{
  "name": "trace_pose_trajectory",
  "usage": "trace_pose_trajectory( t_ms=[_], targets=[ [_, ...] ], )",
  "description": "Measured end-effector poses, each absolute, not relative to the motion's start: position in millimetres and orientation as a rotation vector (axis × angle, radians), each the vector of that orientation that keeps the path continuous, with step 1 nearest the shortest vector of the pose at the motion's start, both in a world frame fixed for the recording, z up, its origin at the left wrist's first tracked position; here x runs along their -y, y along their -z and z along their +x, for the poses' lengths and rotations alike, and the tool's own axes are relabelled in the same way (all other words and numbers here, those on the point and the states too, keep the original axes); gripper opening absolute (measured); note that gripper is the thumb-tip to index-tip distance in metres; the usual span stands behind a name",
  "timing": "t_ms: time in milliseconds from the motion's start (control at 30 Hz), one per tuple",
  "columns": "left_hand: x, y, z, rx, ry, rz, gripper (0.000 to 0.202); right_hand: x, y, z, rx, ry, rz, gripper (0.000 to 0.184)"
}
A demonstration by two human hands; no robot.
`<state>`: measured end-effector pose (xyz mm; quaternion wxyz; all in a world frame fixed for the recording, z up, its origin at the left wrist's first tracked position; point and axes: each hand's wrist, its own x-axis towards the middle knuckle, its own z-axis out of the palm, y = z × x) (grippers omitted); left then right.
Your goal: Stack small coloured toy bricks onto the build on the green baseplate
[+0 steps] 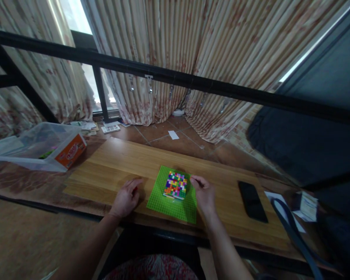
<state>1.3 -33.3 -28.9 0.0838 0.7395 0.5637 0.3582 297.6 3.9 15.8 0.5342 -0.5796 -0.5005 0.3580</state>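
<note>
A green studded baseplate [156,200] lies on the wooden board. On its middle sits a block of many-coloured toy bricks [175,184], packed close together in several colours. My left hand [126,199] rests on the board to the left of the baseplate, its fingers loosely bent and apart, with nothing seen in them. At the right edge of the baseplate is my right hand [203,191], thumb and forefinger drawn together beside the bricks. Whatever may be between those fingertips is too small to make out.
A black phone [252,201] lies on the wooden board [113,155] at the right. Off the board's left end stands a clear plastic box [43,146] with an orange label. A dark metal rail [169,77] crosses beyond the board. Papers [307,206] lie at the far right.
</note>
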Motion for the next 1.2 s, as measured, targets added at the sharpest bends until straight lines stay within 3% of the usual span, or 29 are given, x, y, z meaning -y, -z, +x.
trace_pose_trajectory(
  t_ms=[633, 1200],
  targets=[
    [33, 25, 3, -1.704, -1.02, 2.179, 0.039, -30, -5, 289, 1.023, -1.202, -1.317, 0.031],
    [32, 30, 1, -1.683, -1.048, 2.179, 0.04, -31, -1, 292, 1.051, -1.208, -1.292, 0.031]
  ],
)
